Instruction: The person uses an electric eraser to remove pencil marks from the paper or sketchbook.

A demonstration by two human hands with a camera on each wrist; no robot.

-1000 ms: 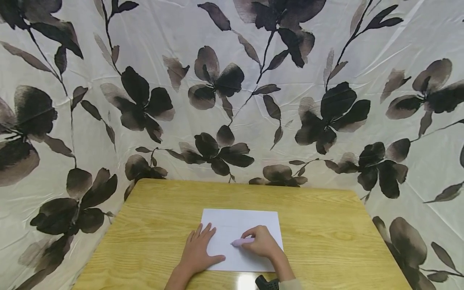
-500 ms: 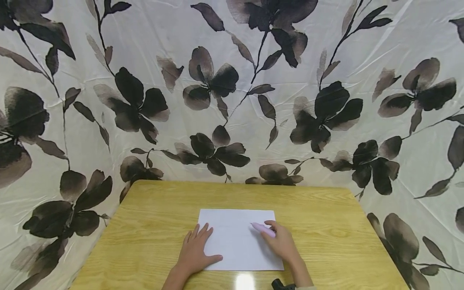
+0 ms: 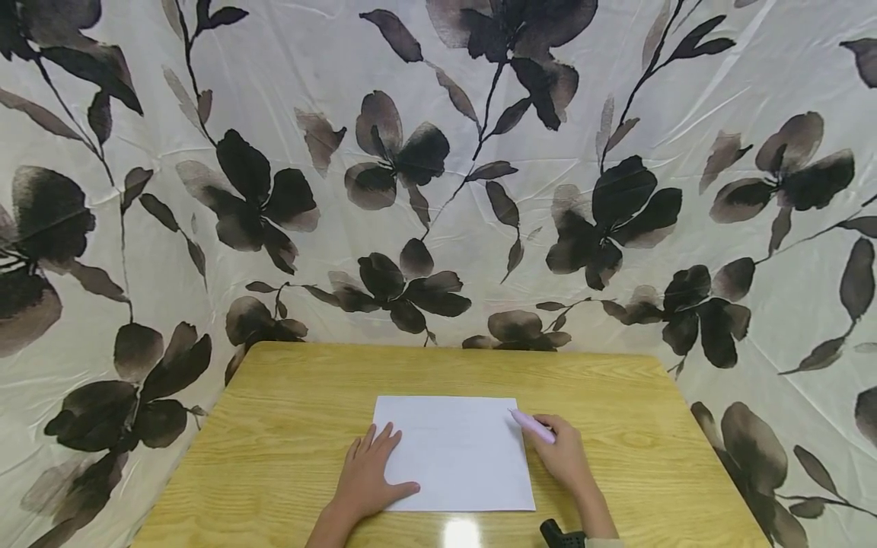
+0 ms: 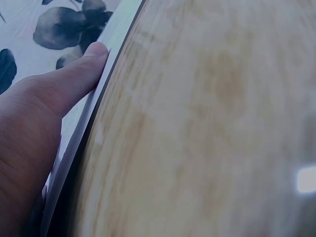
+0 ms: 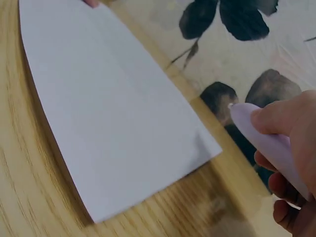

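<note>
A white sheet of paper (image 3: 457, 460) lies on the wooden table. My left hand (image 3: 367, 473) rests on its left edge with fingers spread; in the left wrist view the thumb (image 4: 79, 79) reaches along the paper's near edge. My right hand (image 3: 566, 457) grips a thick lavender pen-shaped tool (image 3: 534, 426) with a small pale tip, just beyond the paper's right edge. The right wrist view shows the tool (image 5: 266, 143) held between thumb and curled fingers, its tip pointing away from the palm, apart from the sheet (image 5: 118, 108).
The yellow wood-grain table (image 3: 294, 396) extends around the paper on all sides. Behind it hangs a pale cloth (image 3: 411, 221) printed with dark flowers. A black device (image 3: 562, 535) sits at my right wrist, and light glares off the table's near part (image 3: 462, 531).
My right hand has lifted the lavender tool from the middle of the paper and carried it right, past the sheet's edge. My left hand has stayed on the paper.
</note>
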